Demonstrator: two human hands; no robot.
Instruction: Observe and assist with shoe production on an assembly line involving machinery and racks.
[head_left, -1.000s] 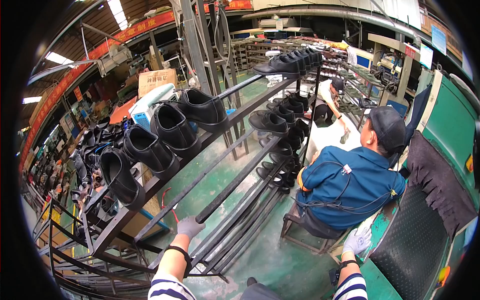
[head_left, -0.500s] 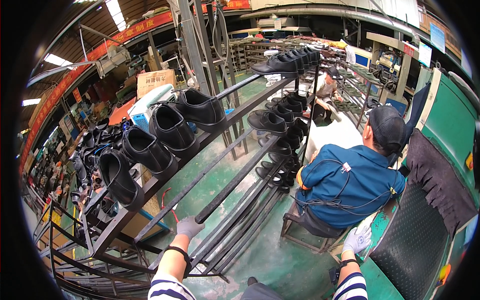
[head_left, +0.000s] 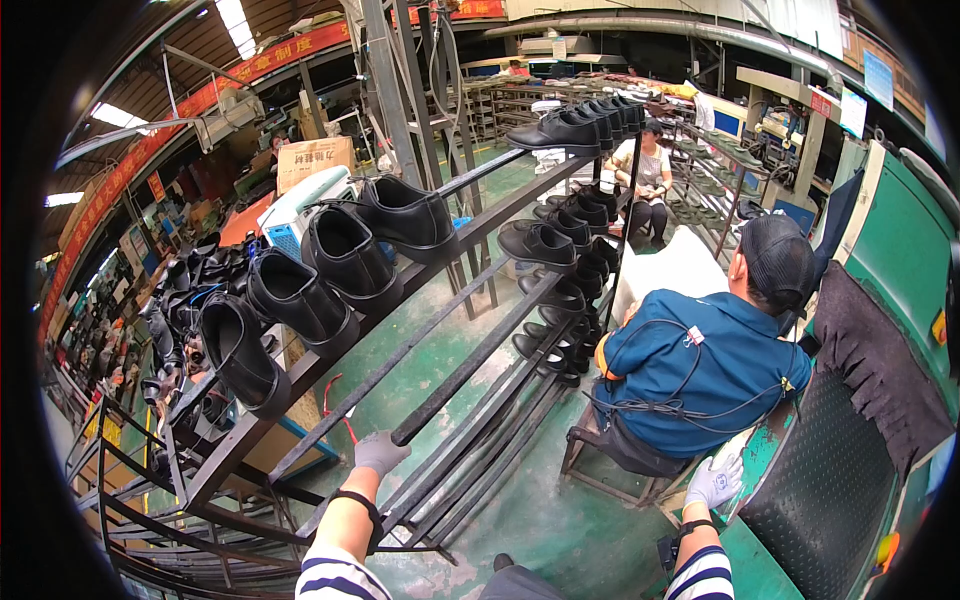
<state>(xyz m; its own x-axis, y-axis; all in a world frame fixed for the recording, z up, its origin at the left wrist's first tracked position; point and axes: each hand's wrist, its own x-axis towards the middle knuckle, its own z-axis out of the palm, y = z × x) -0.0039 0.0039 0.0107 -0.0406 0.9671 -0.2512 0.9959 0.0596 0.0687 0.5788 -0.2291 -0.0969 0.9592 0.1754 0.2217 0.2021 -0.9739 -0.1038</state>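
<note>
My left hand [head_left: 381, 453], in a grey work glove, is closed round the near end of a dark bar of the metal shoe rack [head_left: 455, 393]. My right hand [head_left: 714, 480], gloved too, lies with fingers stretched on the edge of the green workbench [head_left: 765, 445], holding nothing. Along the rack's top rails stand black leather shoes [head_left: 342, 262], several close to me on the left and a row [head_left: 560, 130] at the far end. More black shoes [head_left: 540, 245] fill the far end of the lower tiers, while the near part of those bars is bare.
A co-worker in a blue shirt [head_left: 700, 365] and black cap sits on a stool [head_left: 590, 465] just ahead on the right. Farther back sits another person [head_left: 648, 180]. A ridged black mat [head_left: 830, 480] covers the bench. Metal posts [head_left: 392, 100] rise behind the rack; a cardboard box [head_left: 315, 160] stands left.
The person farther back has gone from leaning forward to sitting upright. Both my hands stay where they were, and the view has shifted very slightly.
</note>
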